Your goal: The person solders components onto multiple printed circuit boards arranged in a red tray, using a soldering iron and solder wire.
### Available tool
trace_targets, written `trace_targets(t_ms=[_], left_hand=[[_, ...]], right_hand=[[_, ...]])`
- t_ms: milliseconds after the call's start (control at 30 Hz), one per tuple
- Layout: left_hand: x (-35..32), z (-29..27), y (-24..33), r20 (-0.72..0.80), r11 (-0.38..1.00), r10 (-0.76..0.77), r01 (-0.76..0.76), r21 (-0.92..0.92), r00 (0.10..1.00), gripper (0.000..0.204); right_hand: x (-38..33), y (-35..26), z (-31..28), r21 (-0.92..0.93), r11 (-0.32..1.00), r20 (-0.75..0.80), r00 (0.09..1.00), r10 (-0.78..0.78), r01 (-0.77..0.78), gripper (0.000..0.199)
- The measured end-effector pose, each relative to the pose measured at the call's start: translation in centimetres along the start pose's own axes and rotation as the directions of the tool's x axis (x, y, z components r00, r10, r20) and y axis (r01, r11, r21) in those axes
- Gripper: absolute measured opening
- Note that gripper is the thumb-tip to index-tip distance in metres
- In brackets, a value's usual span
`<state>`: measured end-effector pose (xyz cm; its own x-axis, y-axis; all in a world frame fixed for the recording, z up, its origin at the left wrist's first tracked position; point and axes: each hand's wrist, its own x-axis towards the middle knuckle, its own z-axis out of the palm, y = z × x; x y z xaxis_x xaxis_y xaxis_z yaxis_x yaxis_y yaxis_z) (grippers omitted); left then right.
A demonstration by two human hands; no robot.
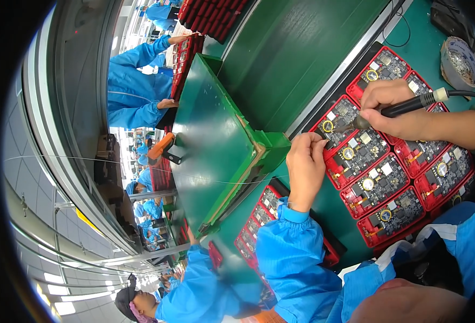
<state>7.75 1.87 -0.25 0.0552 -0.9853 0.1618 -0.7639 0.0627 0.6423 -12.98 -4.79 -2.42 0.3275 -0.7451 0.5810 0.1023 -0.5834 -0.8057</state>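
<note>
My right hand (391, 107) is wrapped round a soldering iron (424, 100), whose tip points left at a circuit board (338, 119) in a red case. That board carries a round, yellow-ringed part (328, 126) close to the tip. At the same board's left edge, the fingertips of my left hand (306, 167) are pinched together. A thin wire (221, 182), apparently solder, runs from the left to this hand; its end between the fingers is hidden. Several more boards in red cases (374, 180) lie in rows below and right of my hands.
A tub of metallic scraps (461, 63) stands at the upper right, by the iron's cable. Beyond the boards runs a green conveyor belt (296, 48). A green-edged panel (210, 145) rises left of my left hand. Co-workers in blue (200, 285) work at the left.
</note>
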Motion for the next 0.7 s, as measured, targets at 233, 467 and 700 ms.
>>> trace_targets(t_ms=[233,467,700], left_hand=[[0.21,0.17,-0.11,0.006,0.999,0.016,-0.016,0.027,1.000,0.009],[0.55,0.52,-0.20,0.008,0.999,0.028,-0.028,0.041,1.000,0.010],[0.85,0.86,-0.12,-0.008,0.998,0.041,-0.041,0.057,0.999,0.010]], right_hand=[[0.00,0.19,0.07,-0.014,1.000,0.011,1.000,0.000,0.001,0.013],[-0.02,0.26,0.06,-0.013,1.000,0.014,1.000,-0.010,0.010,0.014],[0.08,0.08,0.06,-0.041,0.998,0.039,0.998,-0.054,0.056,0.013]])
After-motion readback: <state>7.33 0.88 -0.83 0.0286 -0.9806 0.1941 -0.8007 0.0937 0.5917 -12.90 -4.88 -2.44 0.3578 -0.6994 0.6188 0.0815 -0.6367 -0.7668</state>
